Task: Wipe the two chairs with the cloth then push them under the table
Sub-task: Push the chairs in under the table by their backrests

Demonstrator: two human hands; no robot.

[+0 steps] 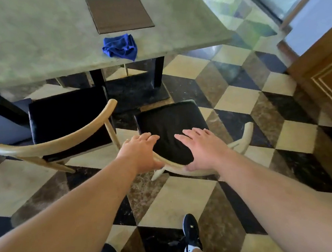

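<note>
Both arms reach forward; left hand (pixel 141 154) and right hand (pixel 201 150) lie flat, fingers extended, palms down.

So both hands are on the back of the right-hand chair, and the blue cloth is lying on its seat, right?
Not quite. The head view shows the blue cloth lying on the table, near its edge. Both the left hand and right hand are on the right-hand chair back.

A crumpled blue cloth (pixel 120 47) is lying near the table (pixel 37 46) edge. Two black-cushioned wooden chairs, left (pixel 66 121) and right (pixel 171 129), are standing outside the table.
</note>
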